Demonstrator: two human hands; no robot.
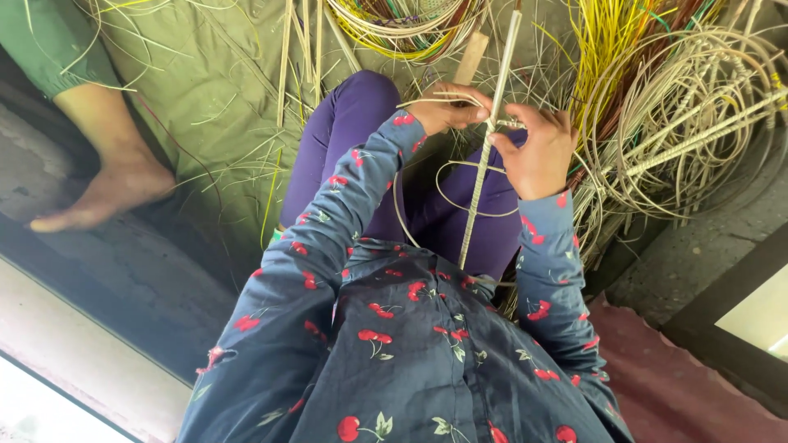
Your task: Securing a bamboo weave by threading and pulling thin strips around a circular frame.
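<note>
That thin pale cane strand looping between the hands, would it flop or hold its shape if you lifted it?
Probably springy rather than limp: the thin pale cane strand holds open loops in mid-air over the purple trousers. It looks light, being so slender. Against the long straight wrapped rod gripped by both hands, it seems far bendier.

The person wears a dark navy shirt (394, 344) printed with red cherries and pale leaves. Its long sleeves reach the wrists. The trousers (353, 131) are purple.

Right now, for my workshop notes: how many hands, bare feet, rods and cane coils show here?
Hands: 2, left and right, both at the rod
Bare foot: 1, another person's
Rod: 1
Cane coils: 2, beige and yellow-green
Total: 6
</note>
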